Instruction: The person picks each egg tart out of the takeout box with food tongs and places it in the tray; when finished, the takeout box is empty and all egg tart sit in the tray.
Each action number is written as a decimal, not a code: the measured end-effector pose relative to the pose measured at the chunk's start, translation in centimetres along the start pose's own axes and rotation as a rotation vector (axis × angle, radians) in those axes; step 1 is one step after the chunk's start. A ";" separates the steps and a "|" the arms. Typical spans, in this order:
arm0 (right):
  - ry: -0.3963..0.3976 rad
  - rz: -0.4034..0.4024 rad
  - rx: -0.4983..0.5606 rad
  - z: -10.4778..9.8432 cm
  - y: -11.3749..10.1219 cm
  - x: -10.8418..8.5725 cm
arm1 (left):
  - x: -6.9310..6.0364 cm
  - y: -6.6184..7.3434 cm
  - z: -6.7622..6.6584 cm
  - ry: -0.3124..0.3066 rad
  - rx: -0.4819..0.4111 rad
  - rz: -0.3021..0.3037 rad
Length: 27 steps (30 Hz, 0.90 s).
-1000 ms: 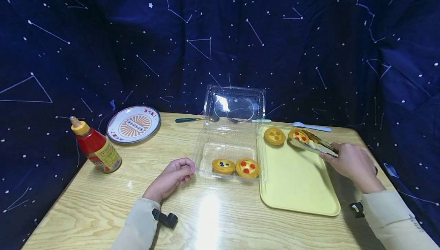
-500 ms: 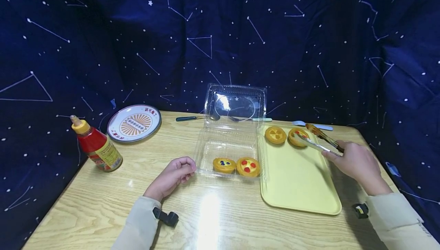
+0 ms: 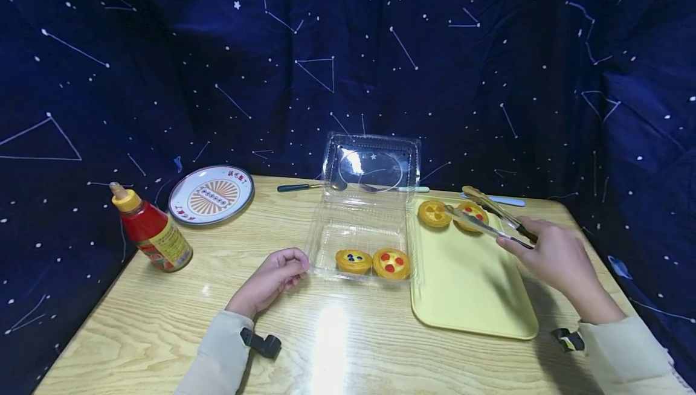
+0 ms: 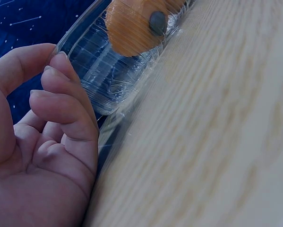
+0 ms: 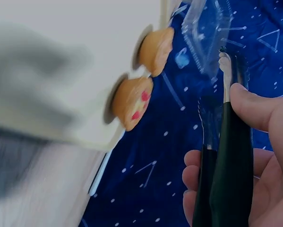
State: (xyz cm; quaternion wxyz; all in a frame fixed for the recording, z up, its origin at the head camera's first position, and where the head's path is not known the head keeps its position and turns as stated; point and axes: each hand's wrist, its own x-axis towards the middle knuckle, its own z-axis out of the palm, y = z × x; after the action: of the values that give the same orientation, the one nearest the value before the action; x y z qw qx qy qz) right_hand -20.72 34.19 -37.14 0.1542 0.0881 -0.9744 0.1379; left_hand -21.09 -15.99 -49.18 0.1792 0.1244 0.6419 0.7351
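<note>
The left hand (image 3: 276, 279) pinches the front left corner of a clear hinged box (image 3: 337, 235) between thumb and finger, also plain in the left wrist view. Inside the box sit a blueberry-topped tart (image 3: 354, 261) and a red-topped tart (image 3: 391, 264). The right hand (image 3: 560, 260) grips metal tongs (image 3: 492, 208) by their dark handles, the arms spread apart. Their tips hang over the back of a yellow tray (image 3: 467, 286), by a plain-topped tart (image 3: 434, 214) and another red-topped tart (image 3: 470, 217). In the right wrist view nothing lies between the tongs (image 5: 226, 142).
A red sauce bottle (image 3: 157, 235) and a patterned plate (image 3: 212, 195) stand at the left. Along the back edge lie a dark-handled spoon (image 3: 296, 188), a pale green-handled utensil (image 3: 415, 189) and a blue fork (image 3: 505, 200). The box lid (image 3: 371, 162) stands raised.
The tongs came off the red-topped tart on the tray, swung right, then moved back left towards the plain-topped tart, spread apart. The left hand stayed at the box corner.
</note>
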 end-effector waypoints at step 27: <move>-0.204 -0.203 0.170 2.1 -8.0 0.4 | 0.1 -0.3 -0.2 -0.016 -0.003 0.018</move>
State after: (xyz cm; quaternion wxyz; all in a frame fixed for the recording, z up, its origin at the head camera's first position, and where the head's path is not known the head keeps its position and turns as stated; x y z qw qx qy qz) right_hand -19.94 25.94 -36.96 0.0595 0.2126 -0.9559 0.1937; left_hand -21.21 -16.08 -49.50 0.1781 0.1356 0.6382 0.7366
